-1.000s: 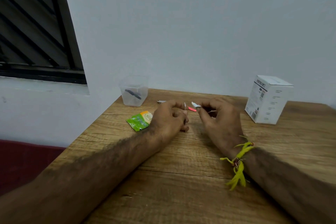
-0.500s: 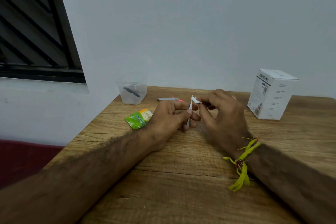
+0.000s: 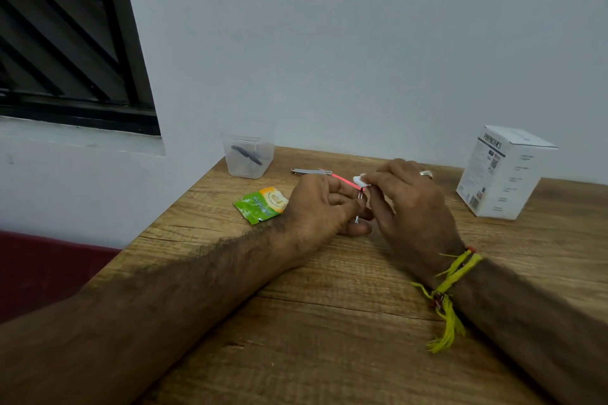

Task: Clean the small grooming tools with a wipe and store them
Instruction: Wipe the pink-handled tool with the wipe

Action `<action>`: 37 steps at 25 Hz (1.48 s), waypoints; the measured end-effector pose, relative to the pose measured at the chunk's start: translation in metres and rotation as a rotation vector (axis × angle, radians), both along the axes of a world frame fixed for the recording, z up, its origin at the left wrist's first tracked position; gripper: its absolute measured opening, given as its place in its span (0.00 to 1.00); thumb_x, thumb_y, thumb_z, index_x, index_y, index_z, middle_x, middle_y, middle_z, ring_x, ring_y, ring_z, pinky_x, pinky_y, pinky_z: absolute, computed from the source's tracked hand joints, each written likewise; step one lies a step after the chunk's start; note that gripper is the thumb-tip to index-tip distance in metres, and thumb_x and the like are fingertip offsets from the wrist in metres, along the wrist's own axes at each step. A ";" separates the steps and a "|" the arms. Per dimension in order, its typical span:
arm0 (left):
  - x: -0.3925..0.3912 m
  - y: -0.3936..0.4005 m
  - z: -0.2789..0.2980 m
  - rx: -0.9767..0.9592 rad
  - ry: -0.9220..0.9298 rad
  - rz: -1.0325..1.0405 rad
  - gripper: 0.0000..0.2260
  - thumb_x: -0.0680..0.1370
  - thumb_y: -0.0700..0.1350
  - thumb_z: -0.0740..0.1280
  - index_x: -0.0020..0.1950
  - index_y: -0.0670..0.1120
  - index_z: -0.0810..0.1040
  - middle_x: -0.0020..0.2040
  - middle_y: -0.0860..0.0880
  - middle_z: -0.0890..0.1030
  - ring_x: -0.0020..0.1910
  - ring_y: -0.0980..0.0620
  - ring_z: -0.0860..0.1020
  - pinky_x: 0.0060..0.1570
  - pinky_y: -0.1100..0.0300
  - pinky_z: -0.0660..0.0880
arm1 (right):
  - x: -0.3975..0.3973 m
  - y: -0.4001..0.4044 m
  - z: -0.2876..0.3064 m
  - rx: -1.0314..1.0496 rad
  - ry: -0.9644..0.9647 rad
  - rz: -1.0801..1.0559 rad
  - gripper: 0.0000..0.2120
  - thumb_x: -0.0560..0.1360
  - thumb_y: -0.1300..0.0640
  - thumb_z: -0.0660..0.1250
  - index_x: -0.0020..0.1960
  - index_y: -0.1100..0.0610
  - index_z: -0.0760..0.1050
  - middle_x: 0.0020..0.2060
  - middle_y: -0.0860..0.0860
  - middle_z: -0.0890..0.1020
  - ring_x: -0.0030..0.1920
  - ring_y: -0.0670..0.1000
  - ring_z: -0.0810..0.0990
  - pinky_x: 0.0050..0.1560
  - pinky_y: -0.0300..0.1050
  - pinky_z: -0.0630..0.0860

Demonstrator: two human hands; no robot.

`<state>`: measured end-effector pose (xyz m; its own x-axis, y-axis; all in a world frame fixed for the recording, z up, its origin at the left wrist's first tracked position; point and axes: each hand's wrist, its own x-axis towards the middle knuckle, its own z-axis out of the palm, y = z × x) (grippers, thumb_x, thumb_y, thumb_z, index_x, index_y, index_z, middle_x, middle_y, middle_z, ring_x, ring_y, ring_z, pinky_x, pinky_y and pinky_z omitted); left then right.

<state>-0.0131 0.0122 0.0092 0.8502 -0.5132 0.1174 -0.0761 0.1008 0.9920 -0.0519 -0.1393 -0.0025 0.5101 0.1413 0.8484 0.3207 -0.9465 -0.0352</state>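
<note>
Head view: left hand (image 3: 320, 207) pinches thin silver metal grooming tool (image 3: 359, 204) upright above wooden table (image 3: 329, 322); right hand (image 3: 408, 204) pinches small white wipe (image 3: 359, 179) against tool's top.

The person's arms are bare, with no sleeves. The right hand (image 3: 411, 207) has a silver ring (image 3: 426, 173) on one finger. Just below that hand, yellow thread (image 3: 449, 286) with loose ends wraps the wrist.
</note>
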 end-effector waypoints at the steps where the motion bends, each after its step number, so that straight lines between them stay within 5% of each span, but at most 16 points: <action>1: 0.000 0.000 0.000 0.016 -0.005 -0.004 0.03 0.77 0.30 0.68 0.51 0.32 0.79 0.44 0.35 0.84 0.35 0.49 0.84 0.36 0.60 0.83 | 0.000 0.000 0.001 0.022 -0.001 0.008 0.08 0.75 0.66 0.67 0.51 0.63 0.82 0.43 0.56 0.81 0.44 0.56 0.79 0.48 0.49 0.74; 14: -0.003 0.000 0.000 0.090 -0.055 -0.014 0.06 0.78 0.32 0.69 0.54 0.32 0.78 0.44 0.36 0.85 0.40 0.42 0.85 0.40 0.56 0.84 | -0.002 -0.008 0.004 0.217 -0.040 0.012 0.06 0.76 0.64 0.68 0.51 0.61 0.82 0.42 0.53 0.80 0.42 0.51 0.79 0.45 0.52 0.77; 22: 0.003 -0.001 -0.007 0.039 -0.061 -0.011 0.08 0.78 0.31 0.68 0.54 0.39 0.76 0.37 0.44 0.85 0.40 0.44 0.85 0.47 0.50 0.83 | -0.002 -0.002 -0.001 0.044 0.054 0.025 0.07 0.76 0.64 0.67 0.52 0.61 0.82 0.44 0.54 0.80 0.43 0.53 0.80 0.44 0.52 0.77; 29: 0.004 0.002 -0.004 0.037 -0.059 -0.005 0.14 0.78 0.32 0.68 0.61 0.42 0.75 0.45 0.35 0.85 0.42 0.45 0.86 0.44 0.55 0.83 | -0.002 0.002 0.000 0.033 0.102 0.059 0.07 0.75 0.65 0.68 0.51 0.61 0.82 0.44 0.52 0.82 0.45 0.51 0.80 0.49 0.35 0.68; 37: 0.006 0.003 -0.004 0.046 -0.090 -0.013 0.16 0.77 0.31 0.69 0.63 0.41 0.74 0.41 0.37 0.85 0.39 0.47 0.85 0.41 0.55 0.83 | -0.002 -0.004 0.003 0.016 0.108 0.111 0.07 0.74 0.65 0.69 0.50 0.61 0.83 0.43 0.52 0.82 0.44 0.52 0.80 0.47 0.46 0.74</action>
<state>-0.0073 0.0153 0.0051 0.8303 -0.5310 0.1692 -0.1644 0.0568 0.9848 -0.0541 -0.1430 0.0001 0.5806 0.1886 0.7921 0.4167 -0.9046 -0.0900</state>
